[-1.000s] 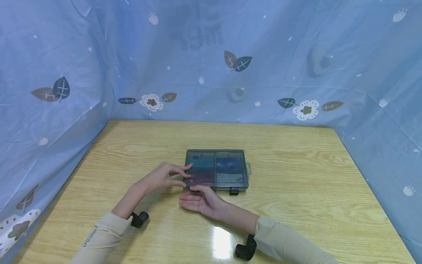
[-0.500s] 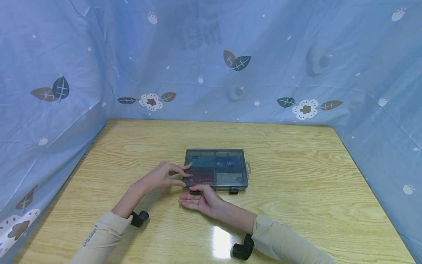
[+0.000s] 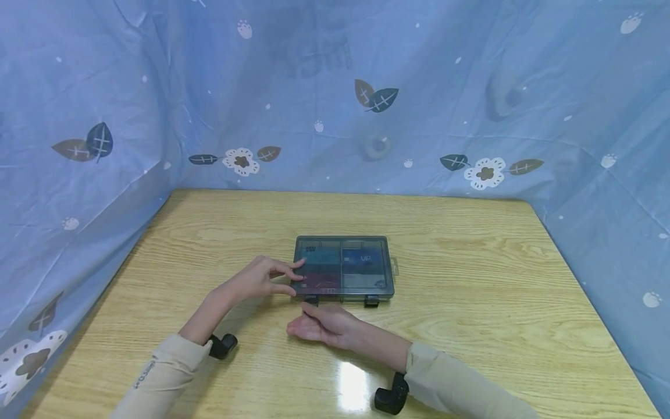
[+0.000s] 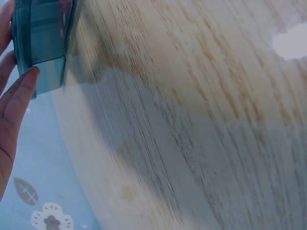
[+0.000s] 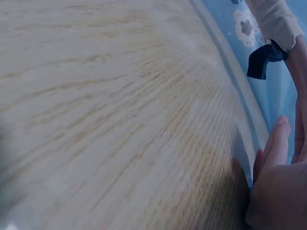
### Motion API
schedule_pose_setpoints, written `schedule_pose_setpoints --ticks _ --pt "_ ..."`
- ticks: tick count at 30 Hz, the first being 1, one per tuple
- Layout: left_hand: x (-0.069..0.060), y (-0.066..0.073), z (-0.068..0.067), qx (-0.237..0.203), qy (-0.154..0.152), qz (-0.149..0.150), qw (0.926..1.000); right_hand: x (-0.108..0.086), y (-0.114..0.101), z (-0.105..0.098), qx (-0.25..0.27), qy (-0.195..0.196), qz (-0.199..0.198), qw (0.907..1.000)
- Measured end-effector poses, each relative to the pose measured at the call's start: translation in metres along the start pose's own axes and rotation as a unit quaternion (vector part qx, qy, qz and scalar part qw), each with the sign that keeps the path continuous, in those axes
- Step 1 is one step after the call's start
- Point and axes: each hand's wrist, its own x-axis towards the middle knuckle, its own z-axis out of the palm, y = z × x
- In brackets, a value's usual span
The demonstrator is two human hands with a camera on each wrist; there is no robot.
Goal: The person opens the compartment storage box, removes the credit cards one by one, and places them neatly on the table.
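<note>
A flat box (image 3: 361, 279) with a see-through dark lid lies closed on the table, coloured cards visible inside. Two black latches sit on its near edge, the left latch (image 3: 311, 299) and the right latch (image 3: 371, 301). My left hand (image 3: 256, 282) holds the box's left end, fingertips on the lid and thumb at the near left corner; the left wrist view shows this hand (image 4: 14, 105) against the box (image 4: 45, 43). Just below the left latch is my right hand (image 3: 327, 326), thumb extended towards it and holding nothing; whether it touches the latch I cannot tell.
The wooden table (image 3: 471, 262) is bounded by a blue patterned cloth (image 3: 314, 87) behind and at both sides. A hanging tab (image 3: 395, 266) sticks out from the box's right side. Black devices (image 3: 391, 396) are at both wrists.
My right hand's thumb has come away from the left latch and dropped slightly nearer, and its fingers have drawn together. The left hand and the box have hardly moved.
</note>
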Motion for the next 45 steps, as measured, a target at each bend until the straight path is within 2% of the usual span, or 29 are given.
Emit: schedule_pose_setpoints --ticks 5,9,11,12,13,15,18,20,22,24,27,29,31,33,34,35,38,42,45 --pt "0.001 0.000 0.000 0.005 0.001 -0.005 1.0000 -0.010 -0.001 -0.004 -0.018 0.015 0.015 0.9996" --pt "0.001 -0.001 0.001 0.008 0.004 -0.002 1.0000 -0.022 -0.006 -0.012 -0.069 0.017 -0.008 0.9974" --pt "0.000 -0.001 0.001 0.010 0.004 0.003 0.9999 -0.030 -0.009 -0.017 -0.130 0.013 -0.040 0.9906" --pt "0.000 -0.002 0.002 0.012 0.005 0.006 0.9999 -0.034 -0.011 -0.020 -0.168 0.010 -0.064 0.9836" --pt "-0.001 -0.003 0.002 0.014 0.006 0.009 0.9998 -0.039 -0.013 -0.024 -0.213 0.009 -0.090 0.9727" --pt "-0.002 -0.004 0.004 0.021 0.008 0.015 0.9996 -0.049 -0.017 -0.031 -0.301 0.005 -0.150 0.9417" --pt "-0.003 -0.006 0.005 0.031 0.014 0.027 0.9990 -0.063 -0.025 -0.043 -0.406 0.016 -0.238 0.8820" --pt "-0.004 -0.007 0.006 0.036 0.017 0.031 0.9987 -0.071 -0.031 -0.052 -0.454 0.021 -0.295 0.8405" --pt "-0.005 -0.007 0.007 0.038 0.020 0.036 0.9985 -0.077 -0.036 -0.061 -0.483 0.032 -0.343 0.8049" --pt "-0.006 -0.008 0.007 0.041 0.020 0.039 0.9982 -0.082 -0.041 -0.071 -0.511 0.040 -0.393 0.7634" --pt "-0.006 -0.010 0.008 0.043 0.022 0.045 0.9979 -0.086 -0.047 -0.091 -0.559 0.045 -0.457 0.6901" --pt "-0.006 -0.010 0.009 0.046 0.025 0.050 0.9974 -0.088 -0.051 -0.105 -0.597 0.044 -0.494 0.6300" --pt "-0.006 -0.011 0.010 0.049 0.029 0.053 0.9970 -0.088 -0.054 -0.117 -0.634 0.044 -0.516 0.5743" --pt "-0.006 -0.012 0.012 0.052 0.036 0.055 0.9965 -0.089 -0.058 -0.126 -0.664 0.044 -0.523 0.5326" --pt "-0.007 -0.012 0.012 0.054 0.040 0.056 0.9962 -0.089 -0.059 -0.129 -0.674 0.043 -0.524 0.5184" --pt "-0.007 -0.012 0.013 0.057 0.043 0.057 0.9958 -0.089 -0.059 -0.131 -0.684 0.044 -0.521 0.5081" --pt "-0.008 -0.013 0.015 0.062 0.050 0.065 0.9947 -0.087 -0.060 -0.135 -0.713 0.056 -0.502 0.4864" --pt "-0.009 -0.012 0.015 0.062 0.051 0.075 0.9939 -0.083 -0.059 -0.135 -0.736 0.092 -0.469 0.4792" --pt "-0.008 -0.010 0.015 0.059 0.049 0.079 0.9940 -0.082 -0.060 -0.136 -0.734 0.104 -0.468 0.4808"
